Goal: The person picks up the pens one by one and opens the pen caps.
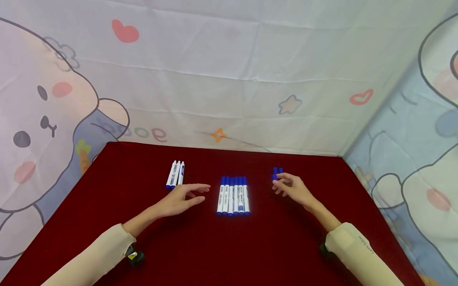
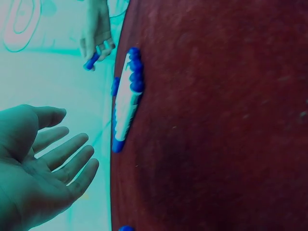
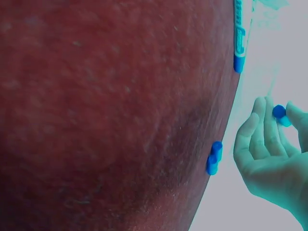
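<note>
My right hand (image 1: 294, 190) pinches a small blue marker cap (image 3: 279, 111) between thumb and fingers, above the cloth. Just past it, two more blue caps (image 1: 280, 170) stand side by side on the table. Palm inward, my left hand (image 1: 180, 200) hovers with relaxed fingers and holds nothing. Between the hands lies a tidy row of several white markers (image 1: 230, 196) with blue caps at the far end. Beyond the left hand are three white markers (image 1: 174, 174) without caps, their white tips pointing away and blue ends toward me.
A dark red cloth (image 1: 229, 250) covers the table. Behind it hangs a pale printed curtain (image 1: 229, 79) with cartoon animals, hearts and stars, and a similar one runs along the right side (image 1: 404, 159).
</note>
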### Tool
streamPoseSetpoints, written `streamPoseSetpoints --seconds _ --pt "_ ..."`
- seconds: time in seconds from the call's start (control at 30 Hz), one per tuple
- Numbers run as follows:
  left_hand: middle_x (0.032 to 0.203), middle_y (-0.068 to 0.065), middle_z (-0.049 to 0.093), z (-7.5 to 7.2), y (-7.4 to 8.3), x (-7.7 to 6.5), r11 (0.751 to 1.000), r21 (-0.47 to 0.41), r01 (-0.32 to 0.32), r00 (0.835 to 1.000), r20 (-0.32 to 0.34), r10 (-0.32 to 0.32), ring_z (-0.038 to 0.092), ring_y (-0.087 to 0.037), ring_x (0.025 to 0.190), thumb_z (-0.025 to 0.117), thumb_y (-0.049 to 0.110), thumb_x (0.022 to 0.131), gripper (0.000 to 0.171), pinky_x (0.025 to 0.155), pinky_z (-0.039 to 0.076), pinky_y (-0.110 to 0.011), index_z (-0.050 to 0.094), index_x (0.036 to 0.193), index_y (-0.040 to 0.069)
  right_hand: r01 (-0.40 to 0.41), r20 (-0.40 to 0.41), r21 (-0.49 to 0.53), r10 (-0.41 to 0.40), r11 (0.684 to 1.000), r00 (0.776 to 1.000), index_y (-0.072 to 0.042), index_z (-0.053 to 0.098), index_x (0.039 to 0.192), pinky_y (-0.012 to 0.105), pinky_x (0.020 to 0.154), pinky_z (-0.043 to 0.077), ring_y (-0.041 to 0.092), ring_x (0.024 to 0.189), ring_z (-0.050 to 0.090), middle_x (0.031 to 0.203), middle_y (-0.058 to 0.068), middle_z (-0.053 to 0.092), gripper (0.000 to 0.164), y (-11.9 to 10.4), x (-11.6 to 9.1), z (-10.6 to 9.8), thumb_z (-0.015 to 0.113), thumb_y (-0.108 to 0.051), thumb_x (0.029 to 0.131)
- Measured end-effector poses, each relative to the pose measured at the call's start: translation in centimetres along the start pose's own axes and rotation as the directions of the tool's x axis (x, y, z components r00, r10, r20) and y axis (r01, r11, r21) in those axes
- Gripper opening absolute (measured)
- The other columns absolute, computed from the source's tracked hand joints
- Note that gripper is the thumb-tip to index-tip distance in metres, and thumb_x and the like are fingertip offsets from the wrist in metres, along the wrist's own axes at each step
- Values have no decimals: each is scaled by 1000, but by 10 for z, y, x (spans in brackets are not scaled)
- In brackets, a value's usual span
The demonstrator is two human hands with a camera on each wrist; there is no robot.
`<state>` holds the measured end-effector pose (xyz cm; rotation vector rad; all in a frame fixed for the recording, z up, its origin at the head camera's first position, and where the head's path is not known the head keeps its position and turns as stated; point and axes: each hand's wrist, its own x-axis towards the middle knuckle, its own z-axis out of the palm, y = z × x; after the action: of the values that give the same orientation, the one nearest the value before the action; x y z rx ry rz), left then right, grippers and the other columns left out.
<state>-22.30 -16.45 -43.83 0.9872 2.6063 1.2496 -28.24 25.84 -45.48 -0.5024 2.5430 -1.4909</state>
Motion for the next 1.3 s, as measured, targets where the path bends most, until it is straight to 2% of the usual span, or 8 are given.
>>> streamPoseSetpoints --seconds 0.17,0.3,0.53,0.63,0.77,0.9,1.07,1.3 --pt "138 -21 64 7 -3 -4 1000 -13 -4 1000 23 5 62 -38 126 58 16 105 43 98 56 -45 54 144 -1 -73 -80 69 78 995 994 9 49 142 25 76 58 4 84 70 111 24 73 52 5 11 -11 57 -28 107" --pt "136 -23 65 10 -3 -5 999 -31 -10 999 33 11 62 -40 124 58 15 105 43 96 57 -42 54 143 -3 -100 -133 74 109 992 985 9 49 143 25 77 58 8 88 70 117 28 70 52 10 18 -17 55 -28 107" --pt "133 -24 67 14 0 -5 999 -45 -13 999 33 15 64 -40 120 58 13 104 41 93 57 -36 56 142 -4 -180 -237 0 175 984 956 4 48 148 27 82 54 31 110 62 136 29 57 56 20 32 -25 52 -35 108" --pt "132 -24 67 16 0 -4 999 -49 -5 999 39 7 65 -39 120 58 12 104 41 93 57 -37 56 142 -4 -223 -286 -23 207 975 936 4 50 147 24 79 52 30 108 63 136 28 59 59 25 38 -27 53 -39 107" --pt "132 -24 67 17 1 -4 999 -54 1 999 50 2 65 -39 121 58 12 104 42 93 57 -37 55 142 -4 -247 -339 -124 193 961 921 7 55 142 20 72 51 22 93 67 128 28 66 55 32 43 -26 56 -35 106" --pt "132 -24 67 18 2 -3 998 -55 4 998 61 -1 65 -39 121 58 12 104 42 94 57 -37 55 142 -4 -232 -380 -239 129 943 916 11 62 132 31 73 57 27 86 71 114 29 72 48 39 47 -23 59 -28 105" --pt "132 -23 67 19 3 0 999 -51 -3 998 69 7 66 -38 120 58 12 104 41 93 57 -36 56 141 -4 -227 -391 -335 84 915 917 13 65 124 52 88 56 42 100 70 111 31 72 44 45 50 -19 61 -25 104" --pt "130 -22 68 20 5 4 998 -38 -40 997 69 42 67 -37 115 57 13 104 39 91 58 -35 57 140 -4 -251 -344 -387 114 887 932 12 64 127 54 87 57 45 106 69 119 32 69 46 43 52 -16 57 -28 105"
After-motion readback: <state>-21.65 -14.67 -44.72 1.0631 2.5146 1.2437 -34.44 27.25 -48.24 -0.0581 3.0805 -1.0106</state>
